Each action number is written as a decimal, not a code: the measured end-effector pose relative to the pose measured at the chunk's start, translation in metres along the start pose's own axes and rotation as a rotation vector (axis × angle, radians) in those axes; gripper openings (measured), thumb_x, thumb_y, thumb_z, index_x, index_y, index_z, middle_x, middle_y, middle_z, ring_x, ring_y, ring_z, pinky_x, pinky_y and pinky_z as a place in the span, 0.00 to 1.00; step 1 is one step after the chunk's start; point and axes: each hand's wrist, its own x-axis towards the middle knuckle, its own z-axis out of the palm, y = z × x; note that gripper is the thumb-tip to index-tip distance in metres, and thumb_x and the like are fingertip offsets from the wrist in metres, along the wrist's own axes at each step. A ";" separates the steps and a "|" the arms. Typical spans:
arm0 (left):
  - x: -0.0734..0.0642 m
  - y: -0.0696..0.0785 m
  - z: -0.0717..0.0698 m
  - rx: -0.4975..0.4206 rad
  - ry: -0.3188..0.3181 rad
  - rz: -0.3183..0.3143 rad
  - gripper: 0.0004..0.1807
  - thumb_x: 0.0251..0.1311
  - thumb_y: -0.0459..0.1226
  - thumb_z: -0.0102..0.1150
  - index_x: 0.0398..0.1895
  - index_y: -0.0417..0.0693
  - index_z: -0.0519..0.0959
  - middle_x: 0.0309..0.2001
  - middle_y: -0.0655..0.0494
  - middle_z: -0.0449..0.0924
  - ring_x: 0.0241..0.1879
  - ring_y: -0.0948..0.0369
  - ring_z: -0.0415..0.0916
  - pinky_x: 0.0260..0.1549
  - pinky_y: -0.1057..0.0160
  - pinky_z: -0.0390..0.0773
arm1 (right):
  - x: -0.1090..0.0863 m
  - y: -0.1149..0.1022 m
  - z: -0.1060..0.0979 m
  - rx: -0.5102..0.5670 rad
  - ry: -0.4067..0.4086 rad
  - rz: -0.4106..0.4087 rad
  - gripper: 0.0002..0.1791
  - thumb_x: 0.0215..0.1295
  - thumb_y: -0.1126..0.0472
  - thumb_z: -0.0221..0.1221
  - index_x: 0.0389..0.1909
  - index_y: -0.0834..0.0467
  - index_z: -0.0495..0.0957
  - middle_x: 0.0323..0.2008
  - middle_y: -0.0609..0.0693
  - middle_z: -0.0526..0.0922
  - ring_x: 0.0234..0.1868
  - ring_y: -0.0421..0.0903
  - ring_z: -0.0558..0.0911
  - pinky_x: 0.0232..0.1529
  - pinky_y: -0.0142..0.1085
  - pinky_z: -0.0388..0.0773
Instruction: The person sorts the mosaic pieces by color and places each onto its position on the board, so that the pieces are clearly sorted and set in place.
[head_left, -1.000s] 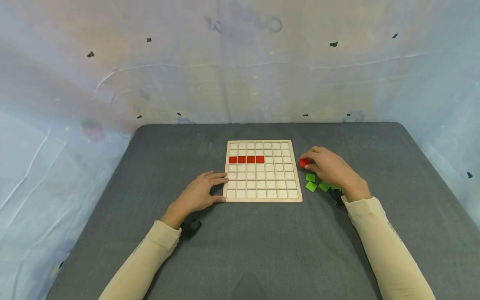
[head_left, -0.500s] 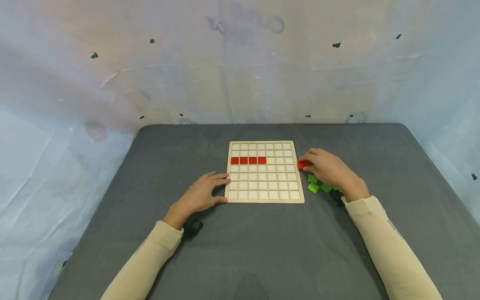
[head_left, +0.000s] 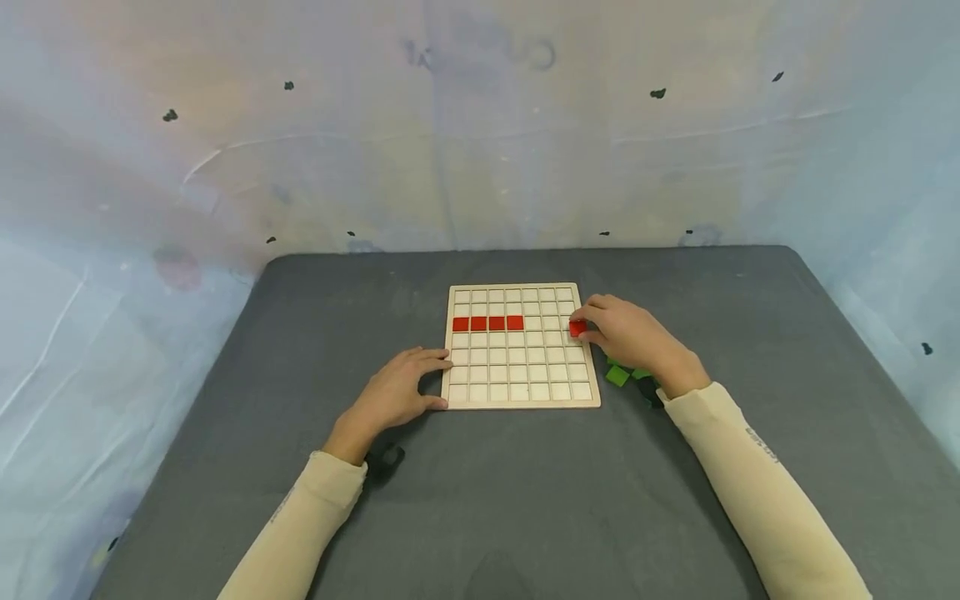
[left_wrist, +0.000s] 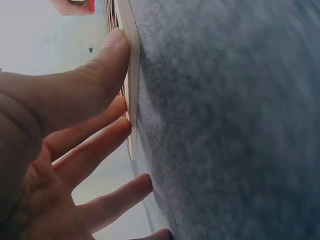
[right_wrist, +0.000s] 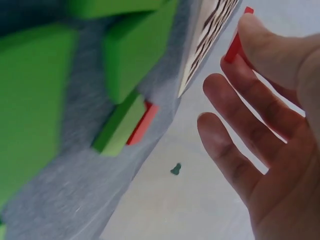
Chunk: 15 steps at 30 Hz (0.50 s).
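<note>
A pale wooden grid board [head_left: 521, 405] lies flat on the table, with several red square tiles [head_left: 478, 323] in a row at the left of its third row from the back. My left hand [head_left: 396, 390] rests at the board's left edge, its fingers spread and fairly straight. In the left wrist view the thumb [left_wrist: 107, 60] touches the rim. Over the right side of the board, my right hand [head_left: 630, 335] pinches a red tile [head_left: 577, 328] between thumb and fingers. The right wrist view shows this tile [right_wrist: 235, 44] tilted and above the board; its other fingers stay loose.
Several green tiles [head_left: 618, 375] lie right of the board, partly hidden under the right forearm. In the right wrist view another red tile [right_wrist: 143, 124] shows behind a green one [right_wrist: 120, 125]. A pale patterned cloth [head_left: 480, 167] hangs behind the grey table [head_left: 480, 483].
My right hand has carried the red tile left, from beside the board to over its right columns. The left hand keeps its place at the board's edge.
</note>
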 end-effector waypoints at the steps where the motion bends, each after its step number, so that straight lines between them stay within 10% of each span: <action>1: 0.001 0.000 0.000 0.002 0.003 -0.001 0.36 0.53 0.47 0.74 0.67 0.53 0.75 0.74 0.56 0.66 0.75 0.45 0.58 0.68 0.36 0.65 | 0.001 -0.001 0.000 0.001 0.002 -0.001 0.18 0.66 0.58 0.65 0.55 0.56 0.81 0.48 0.52 0.81 0.44 0.48 0.80 0.43 0.43 0.81; 15: 0.002 0.001 0.000 0.023 0.016 -0.001 0.35 0.51 0.47 0.75 0.65 0.52 0.78 0.73 0.56 0.67 0.74 0.47 0.60 0.67 0.37 0.67 | 0.031 -0.016 0.001 0.026 0.005 -0.014 0.18 0.67 0.59 0.64 0.56 0.56 0.81 0.51 0.52 0.81 0.49 0.49 0.81 0.49 0.45 0.82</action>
